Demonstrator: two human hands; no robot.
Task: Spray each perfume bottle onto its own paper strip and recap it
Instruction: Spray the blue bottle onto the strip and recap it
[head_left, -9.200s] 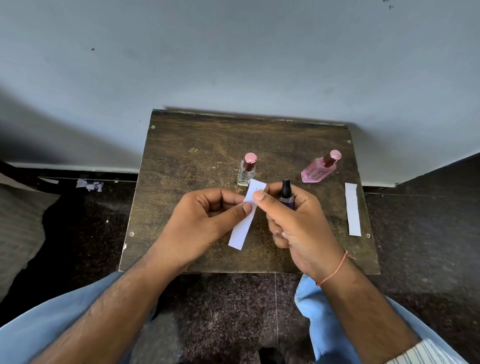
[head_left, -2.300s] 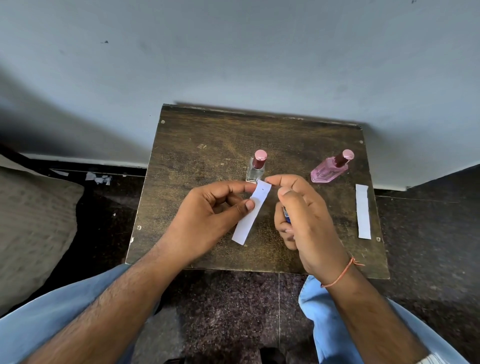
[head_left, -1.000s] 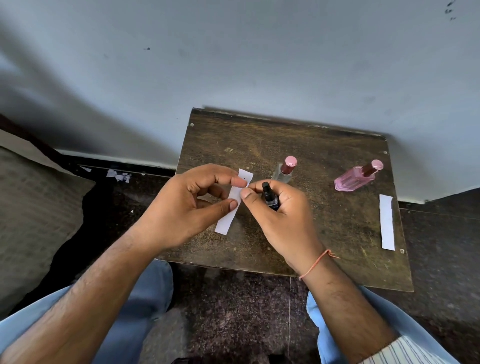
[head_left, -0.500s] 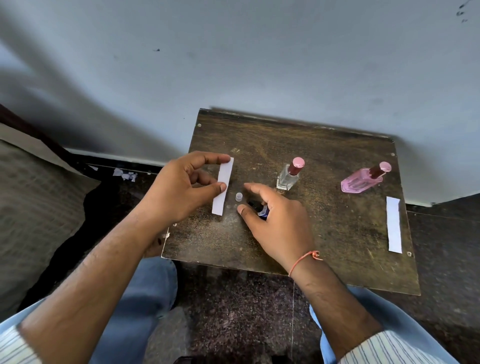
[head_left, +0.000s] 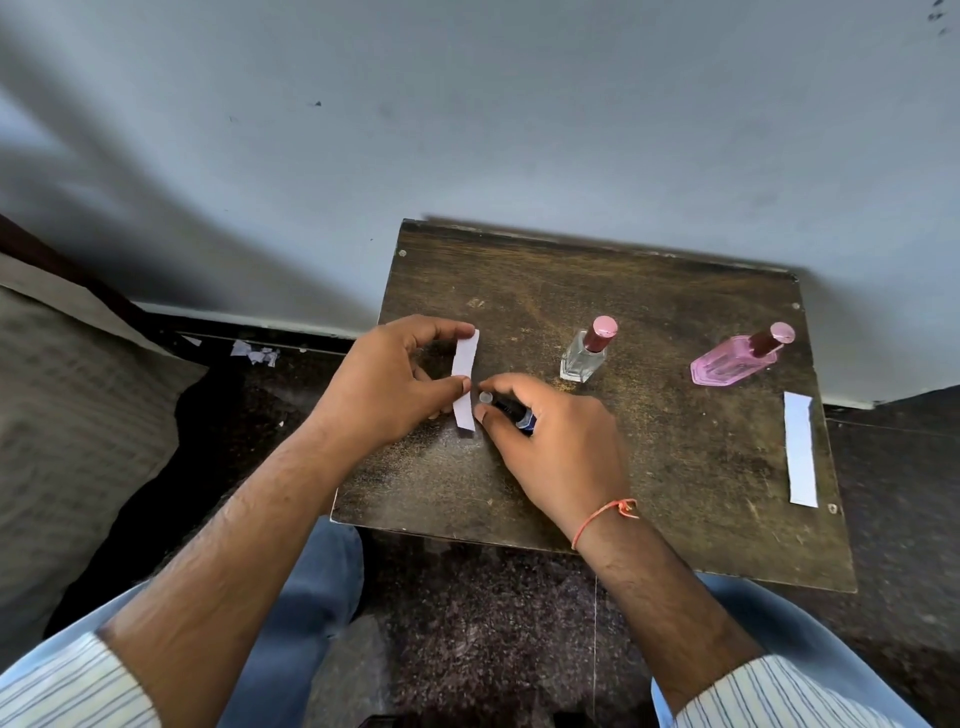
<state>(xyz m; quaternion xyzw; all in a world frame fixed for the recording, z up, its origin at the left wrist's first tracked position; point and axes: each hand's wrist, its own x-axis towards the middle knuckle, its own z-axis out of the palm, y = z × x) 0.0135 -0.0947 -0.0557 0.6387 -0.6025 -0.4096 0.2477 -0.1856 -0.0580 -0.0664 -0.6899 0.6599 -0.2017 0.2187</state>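
- The right hand (head_left: 556, 447) curls round a small dark bottle (head_left: 511, 410) near the left edge of the table (head_left: 675, 493), roughly midway between its near and far edges. The bottle is tipped well over toward the left, its black neck showing between thumb and forefinger. A loosened hold could let it roll off that edge.
- A small pale cap (head_left: 485, 398) sits just beside the bottle's neck, between the right fingertips. Whether it lies on the table or is pinched, I cannot tell. It is tiny and light, so a nudge could flick it off the left edge to the floor.
- If the cap goes on crooked, pressing it down may push the nozzle and spray perfume onto the table.
- The left hand (head_left: 387, 387) pinches a paper strip (head_left: 464, 376) between thumb and forefinger, the strip standing almost against the right fingertips. It bends slightly already; a tighter pinch could crease it, and a brush against the nozzle could smear it.
- A clear bottle (head_left: 583, 353) with a dark red cap stands upright near the table's middle, close behind the right hand. A careless lift of that hand could knock it over.
- A pink bottle (head_left: 735, 358) stands toward the far right corner and a second strip (head_left: 800, 449) lies along the right edge, both well apart from the hands. The strip's end is close to that edge, so a draught or sleeve could sweep it off.
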